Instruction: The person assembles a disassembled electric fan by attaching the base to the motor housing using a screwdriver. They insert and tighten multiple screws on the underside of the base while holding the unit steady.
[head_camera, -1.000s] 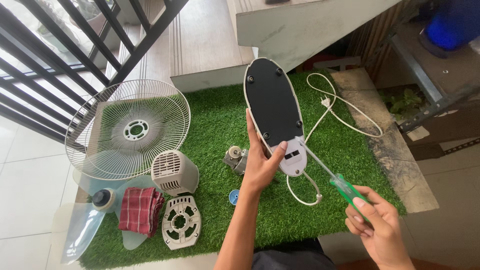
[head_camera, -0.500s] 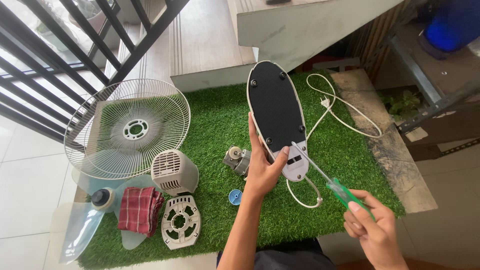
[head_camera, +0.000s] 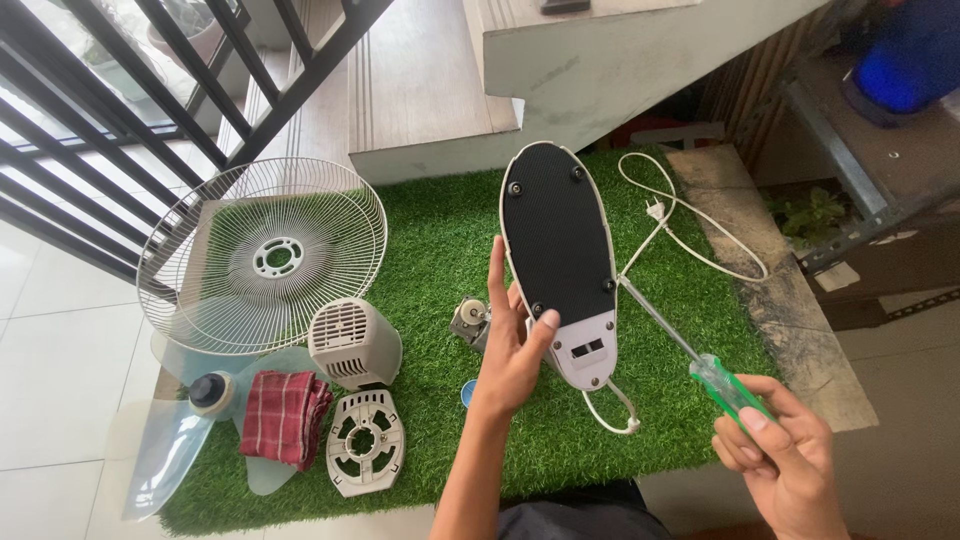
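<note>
The screwdriver (head_camera: 690, 355) tip has moved from the fan base's (head_camera: 560, 240) grey end to its right edge.

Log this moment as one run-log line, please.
left hand: holds oval white fan base with black underside upright | right hand: grips green-handled screwdriver, tip at base's right edge | surface: green artificial grass mat
</note>
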